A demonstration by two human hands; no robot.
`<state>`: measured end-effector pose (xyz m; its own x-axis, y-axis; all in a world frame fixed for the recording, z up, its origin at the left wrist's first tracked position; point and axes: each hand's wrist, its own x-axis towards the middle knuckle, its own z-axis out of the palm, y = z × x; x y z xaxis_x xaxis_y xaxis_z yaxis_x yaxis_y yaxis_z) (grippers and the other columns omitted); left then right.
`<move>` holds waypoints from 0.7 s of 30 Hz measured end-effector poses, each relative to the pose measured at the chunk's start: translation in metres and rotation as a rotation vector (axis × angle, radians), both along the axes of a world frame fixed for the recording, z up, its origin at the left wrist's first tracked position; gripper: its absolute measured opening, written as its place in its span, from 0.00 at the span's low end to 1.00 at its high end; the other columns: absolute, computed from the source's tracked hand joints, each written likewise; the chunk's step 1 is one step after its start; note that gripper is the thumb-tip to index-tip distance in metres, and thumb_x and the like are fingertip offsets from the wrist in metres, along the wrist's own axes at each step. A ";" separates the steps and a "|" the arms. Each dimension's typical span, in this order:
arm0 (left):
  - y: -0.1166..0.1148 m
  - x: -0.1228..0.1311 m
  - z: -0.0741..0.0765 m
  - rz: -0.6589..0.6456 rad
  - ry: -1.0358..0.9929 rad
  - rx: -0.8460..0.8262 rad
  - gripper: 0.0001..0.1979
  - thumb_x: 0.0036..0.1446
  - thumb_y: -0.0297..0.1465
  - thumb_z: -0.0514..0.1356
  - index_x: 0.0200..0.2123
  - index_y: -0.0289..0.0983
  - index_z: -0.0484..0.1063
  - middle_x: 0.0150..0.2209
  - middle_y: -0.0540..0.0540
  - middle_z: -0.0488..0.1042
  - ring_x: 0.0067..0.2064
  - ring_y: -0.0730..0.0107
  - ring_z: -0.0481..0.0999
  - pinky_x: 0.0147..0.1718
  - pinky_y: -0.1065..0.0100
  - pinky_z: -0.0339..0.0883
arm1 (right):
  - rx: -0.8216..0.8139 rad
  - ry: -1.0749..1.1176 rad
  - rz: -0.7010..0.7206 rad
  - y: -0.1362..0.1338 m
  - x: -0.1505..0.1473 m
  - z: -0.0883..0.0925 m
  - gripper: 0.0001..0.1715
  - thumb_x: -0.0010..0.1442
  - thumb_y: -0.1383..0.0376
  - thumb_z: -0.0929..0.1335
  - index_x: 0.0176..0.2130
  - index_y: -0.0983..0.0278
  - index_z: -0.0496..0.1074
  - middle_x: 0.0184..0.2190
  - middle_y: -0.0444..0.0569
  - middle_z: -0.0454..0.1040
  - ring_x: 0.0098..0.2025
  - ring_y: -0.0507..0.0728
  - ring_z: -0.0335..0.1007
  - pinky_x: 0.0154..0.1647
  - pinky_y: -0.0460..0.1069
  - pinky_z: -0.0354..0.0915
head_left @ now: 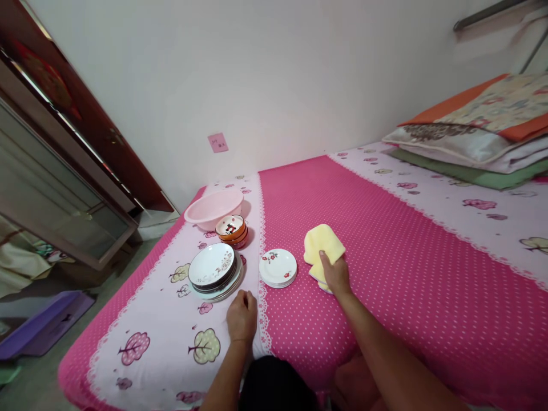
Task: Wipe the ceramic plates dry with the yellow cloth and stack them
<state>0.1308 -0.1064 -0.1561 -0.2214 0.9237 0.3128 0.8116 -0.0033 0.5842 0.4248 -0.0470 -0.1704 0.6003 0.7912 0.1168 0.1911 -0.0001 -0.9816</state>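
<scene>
My right hand (336, 274) gripped yellow cloth (322, 241); my left hand (242, 318) curled (seemingly empty). Cloth ready, I likely needed floral plates (278, 266).

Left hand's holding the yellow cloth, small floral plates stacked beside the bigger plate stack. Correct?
Wrong hand: the head view shows the right hand holding the yellow cloth. The small floral plates are indeed stacked beside the bigger plate stack.
</scene>
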 end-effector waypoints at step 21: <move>-0.019 0.111 0.188 -0.271 -1.028 0.213 0.13 0.62 0.42 0.61 0.39 0.39 0.74 0.29 0.51 0.71 0.28 0.74 0.67 0.28 0.72 0.63 | 0.318 -0.077 -0.170 -0.010 0.013 0.069 0.23 0.64 0.48 0.62 0.40 0.64 0.72 0.33 0.50 0.76 0.33 0.59 0.69 0.35 0.51 0.63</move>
